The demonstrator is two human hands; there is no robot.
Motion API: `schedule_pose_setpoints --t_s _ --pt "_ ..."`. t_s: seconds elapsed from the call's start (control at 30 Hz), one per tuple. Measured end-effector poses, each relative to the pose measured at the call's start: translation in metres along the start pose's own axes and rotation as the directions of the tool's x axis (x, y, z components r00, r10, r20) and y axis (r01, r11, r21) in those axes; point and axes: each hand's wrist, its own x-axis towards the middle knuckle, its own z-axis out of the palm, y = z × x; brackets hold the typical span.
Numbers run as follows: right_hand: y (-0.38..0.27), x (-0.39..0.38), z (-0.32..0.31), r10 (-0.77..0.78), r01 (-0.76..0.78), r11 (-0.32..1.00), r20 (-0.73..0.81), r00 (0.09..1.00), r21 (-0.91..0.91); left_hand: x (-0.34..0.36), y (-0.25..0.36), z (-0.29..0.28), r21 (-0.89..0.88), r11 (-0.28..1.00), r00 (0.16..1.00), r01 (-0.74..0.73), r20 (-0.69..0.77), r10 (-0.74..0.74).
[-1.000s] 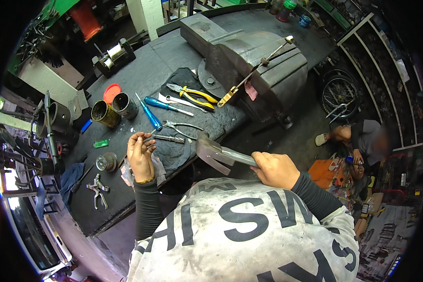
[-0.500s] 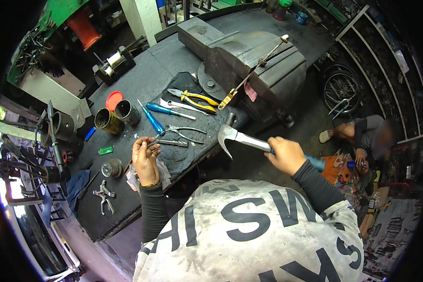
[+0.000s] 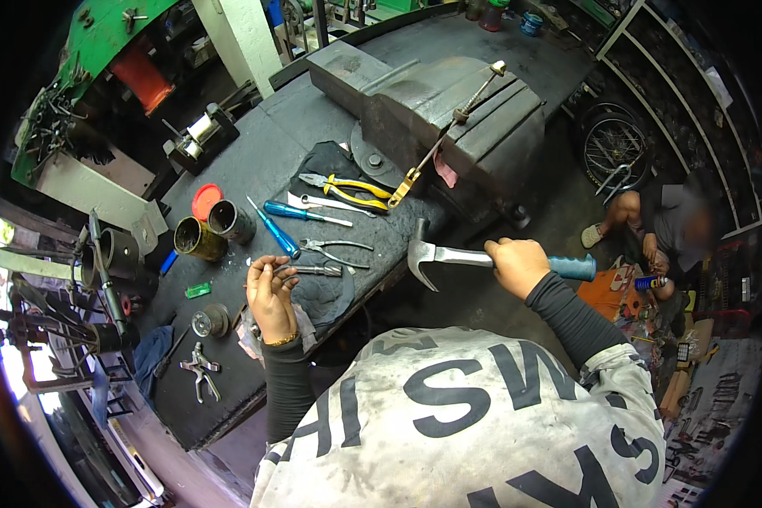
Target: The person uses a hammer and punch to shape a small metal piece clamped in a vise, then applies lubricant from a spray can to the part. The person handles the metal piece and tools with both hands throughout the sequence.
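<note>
My right hand [image 3: 517, 269] is wrapped round the neck of a claw hammer [image 3: 457, 256], just above its blue-grey grip. The hammer hangs nearly level past the bench edge, its claw pointing down towards me. Over the near side of the bench, my left hand [image 3: 271, 300] has its fingertips pinched together; what they hold, if anything, I cannot make out. Beside those fingertips a metal cutter-like rod [image 3: 320, 271] lies on a dark cloth [image 3: 326, 296]. Just beyond are pliers with bare metal handles [image 3: 339, 249] and a blue-handled screwdriver [image 3: 276, 230].
A large bench vise [image 3: 449, 110] with a thin rod and brass fitting [image 3: 405, 187] across it fills the far side. Yellow-handled pliers [image 3: 356, 193], two cans [image 3: 231, 221], a puller [image 3: 200, 370] and a jar [image 3: 211, 321] stand about. Right, a person [image 3: 677, 224] sits low.
The hammer has swung closer to level, and my right hand has risen slightly with it. My left hand keeps its pinch near the metal rod. The whole view has shifted a little.
</note>
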Motion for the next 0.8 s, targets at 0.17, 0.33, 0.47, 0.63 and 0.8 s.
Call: schedule_pose_setpoints --t_s 0.17,0.33,0.47,0.63,0.8 --pt "-0.017 0.026 -0.042 -0.054 0.067 0.997 -0.313 0.948 0.03 0.002 -0.001 -0.003 0.006 1.0 1.0 0.0 -0.006 0.0" --pt "-0.008 0.021 -0.017 -0.031 0.032 0.999 -0.028 0.999 0.04 0.0 -0.001 -0.009 -0.011 1.0 1.0 -0.003 -0.007 0.003" --pt "-0.012 0.025 -0.027 -0.024 0.041 0.986 -0.105 0.994 0.16 0.003 0.002 -0.013 -0.008 1.0 1.0 -0.01 -0.012 0.01" --pt "-0.017 0.025 -0.025 -0.006 0.03 0.929 -0.066 0.998 0.369 0.008 0.001 -0.016 -0.004 1.0 1.0 -0.005 -0.012 0.005" --pt "-0.015 0.021 -0.023 -0.097 0.0 0.893 0.194 0.976 0.45 0.012 -0.001 -0.021 0.017 1.0 1.0 0.0 0.008 0.0"
